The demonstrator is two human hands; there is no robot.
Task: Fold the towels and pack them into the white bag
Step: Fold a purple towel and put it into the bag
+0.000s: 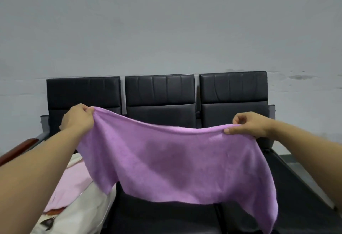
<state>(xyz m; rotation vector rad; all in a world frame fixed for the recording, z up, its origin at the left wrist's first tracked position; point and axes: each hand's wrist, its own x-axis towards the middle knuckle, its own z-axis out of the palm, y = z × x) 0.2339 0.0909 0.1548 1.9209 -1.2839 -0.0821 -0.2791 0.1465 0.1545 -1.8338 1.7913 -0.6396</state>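
From the head view, the person holds a purple towel (185,163) up in the air with both arms stretched forward. The left hand (78,116) pinches one top corner, fingers curled tight over the bunched cloth. The right hand (248,124) pinches the top edge near the other corner, thumb in front and fingers folded behind. The top edge sags a little between the two hands, and the rest hangs down loose, its lower right corner trailing lowest.

Behind the towel stands a bench (160,93) of three black padded seats against a grey wall (166,21). The towel hangs above the middle and right seats without plainly touching them.

On the left seat, under the left forearm, lies the white bag (83,213), with dark and reddish print on it. Pale pink cloth (70,182) lies on or in its top; I cannot tell which. A brown armrest (16,150) shows at the far left.
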